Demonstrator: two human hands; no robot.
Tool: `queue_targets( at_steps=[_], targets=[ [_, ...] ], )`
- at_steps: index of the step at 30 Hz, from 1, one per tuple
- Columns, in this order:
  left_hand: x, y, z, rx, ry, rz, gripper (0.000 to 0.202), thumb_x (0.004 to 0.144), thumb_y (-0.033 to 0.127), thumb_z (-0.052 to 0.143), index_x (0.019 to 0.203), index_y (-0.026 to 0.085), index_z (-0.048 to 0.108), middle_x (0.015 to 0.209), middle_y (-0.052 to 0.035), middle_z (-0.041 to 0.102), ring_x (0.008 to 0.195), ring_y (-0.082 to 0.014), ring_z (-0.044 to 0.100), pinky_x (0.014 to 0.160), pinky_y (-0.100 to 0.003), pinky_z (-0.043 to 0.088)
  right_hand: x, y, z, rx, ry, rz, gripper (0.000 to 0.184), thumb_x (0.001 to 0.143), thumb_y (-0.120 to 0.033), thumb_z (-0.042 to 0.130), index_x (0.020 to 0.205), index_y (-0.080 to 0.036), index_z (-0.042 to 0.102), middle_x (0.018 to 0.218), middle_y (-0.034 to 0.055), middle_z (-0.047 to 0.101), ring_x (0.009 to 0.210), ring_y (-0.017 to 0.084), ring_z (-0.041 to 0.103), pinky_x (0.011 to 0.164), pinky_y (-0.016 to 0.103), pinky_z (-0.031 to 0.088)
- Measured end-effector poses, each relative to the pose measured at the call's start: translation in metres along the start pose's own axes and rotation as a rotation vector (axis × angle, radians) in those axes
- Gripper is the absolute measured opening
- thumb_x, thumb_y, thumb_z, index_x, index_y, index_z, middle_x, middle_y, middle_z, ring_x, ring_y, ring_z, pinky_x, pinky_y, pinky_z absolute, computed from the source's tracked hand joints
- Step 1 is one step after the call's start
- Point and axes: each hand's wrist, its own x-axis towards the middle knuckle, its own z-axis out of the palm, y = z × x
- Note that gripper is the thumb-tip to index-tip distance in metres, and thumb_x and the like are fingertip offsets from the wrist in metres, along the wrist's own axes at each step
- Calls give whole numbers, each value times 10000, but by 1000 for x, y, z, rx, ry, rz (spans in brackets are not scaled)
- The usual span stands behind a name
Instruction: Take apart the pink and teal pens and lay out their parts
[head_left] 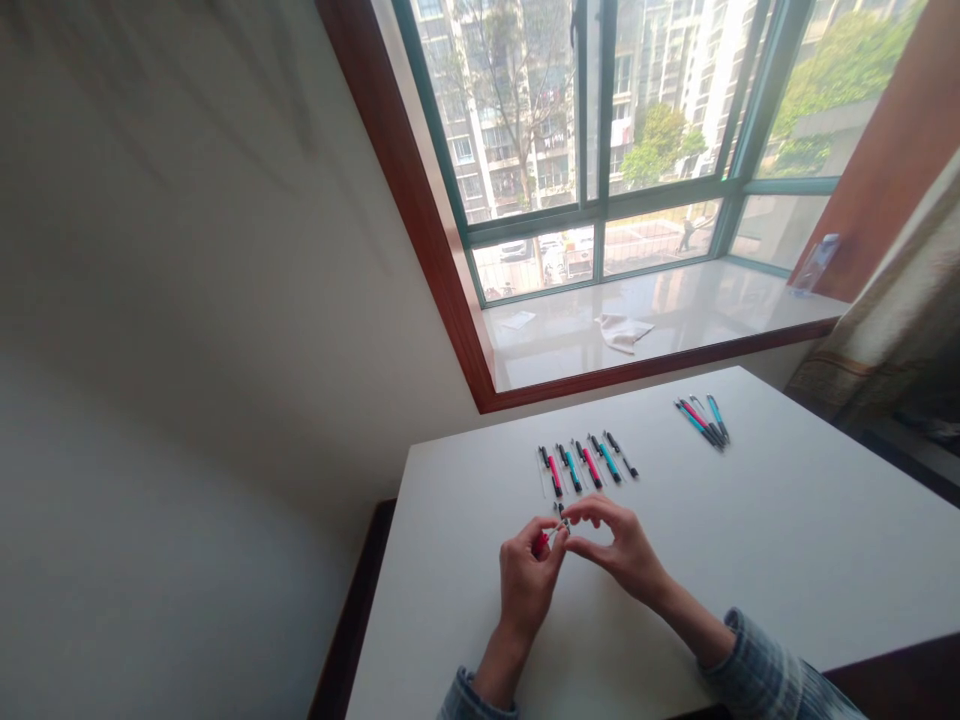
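Observation:
My left hand [529, 575] is closed around a pink pen barrel [541, 542], most of it hidden by the fingers. A thin pale piece points from it up and right toward my other hand. My right hand [615, 540] curves in from the right, its thumb and fingertips close together at the end of that piece; what they pinch is too small to make out. Small dark pen parts [559, 509] lie just beyond the fingertips. Farther back is a row of taken-apart pens [590, 467], with pink and teal barrels, black parts and thin refills.
A group of pink, teal and clear pens [703, 422] lies toward the far right of the white table [787, 520]. Past the table, a crumpled white cloth or paper [624, 332] and a clear bottle [816, 266] are on the windowsill. A curtain [870, 330] hangs at right.

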Motion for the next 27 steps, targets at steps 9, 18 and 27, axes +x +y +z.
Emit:
queue_targets(
  at_steps=[9,18,27],
  targets=[
    [0,0,2,-69,-24,-13,383,866,528,711,880,149,763,553,64,321,527,-101,266,506,-223,239,3,14,-2,134,33,223,334,884,-509,727,983,-196,790,909,70,782,815,230,695,767,351,550],
    [0,2,-1,-68,-44,-19,404,899,525,661,961,141,771,606,34,478,557,-109,344,521,-209,286,1,12,0,150,-32,196,254,902,-440,724,929,-198,794,904,57,799,838,226,721,797,329,562],
    [5,-5,-3,-108,51,-17,416,888,521,677,1096,162,711,613,78,310,562,-111,297,523,-196,280,1,12,1,-241,37,-92,107,959,-285,673,899,-223,736,838,32,739,792,200,641,767,337,521]
  ],
)
